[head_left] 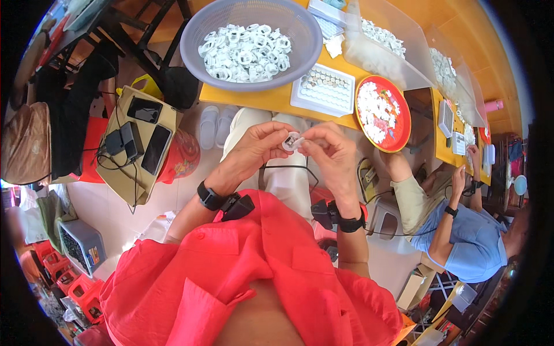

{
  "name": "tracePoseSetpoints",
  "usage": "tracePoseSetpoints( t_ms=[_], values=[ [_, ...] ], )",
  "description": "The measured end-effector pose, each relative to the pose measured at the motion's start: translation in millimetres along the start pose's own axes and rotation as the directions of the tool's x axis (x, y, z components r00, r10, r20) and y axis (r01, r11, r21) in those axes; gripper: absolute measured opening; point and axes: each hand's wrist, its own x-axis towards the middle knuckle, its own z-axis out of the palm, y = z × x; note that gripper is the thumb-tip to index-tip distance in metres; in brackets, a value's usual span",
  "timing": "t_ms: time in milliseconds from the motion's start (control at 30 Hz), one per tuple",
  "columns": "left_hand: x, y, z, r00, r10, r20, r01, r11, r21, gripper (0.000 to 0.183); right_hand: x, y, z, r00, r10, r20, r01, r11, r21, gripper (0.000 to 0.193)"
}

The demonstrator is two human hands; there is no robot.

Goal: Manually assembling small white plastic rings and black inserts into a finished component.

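Note:
My left hand pinches a small round white plastic part with a dark spot in its middle, held above my lap. From the other side my right hand has thumb and fingers closed at the part's edge, on a small white piece whose kind I cannot make out. Beyond my hands a grey-purple basket holds many similar white parts. Beside it on the table lies a white tray with round coin-like pieces in rows. A round red tray carries small white pieces.
Clear plastic bins of white parts stand along the yellow table. To my left, phones and a black adapter with cables lie on cardboard. A person in a blue shirt works at the right. A black cable crosses near my lap.

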Motion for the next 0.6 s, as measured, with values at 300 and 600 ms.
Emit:
tracePoseSetpoints(
  t_ms=[300,600],
  values=[
    [-2.2,0.1,-1.5,1.000,0.017,-0.019,-0.017,1.000,0.006,0.022,-2.2,-1.5,15.8,0.997,-0.067,-0.032,0.061,0.986,-0.158,0.012],
    [-0.8,-2.1,-4.4,0.999,0.024,-0.032,-0.023,0.999,0.026,0.021,-2.8,0.1,17.4,0.997,-0.019,-0.078,0.002,0.977,-0.212,0.011]
  ],
)
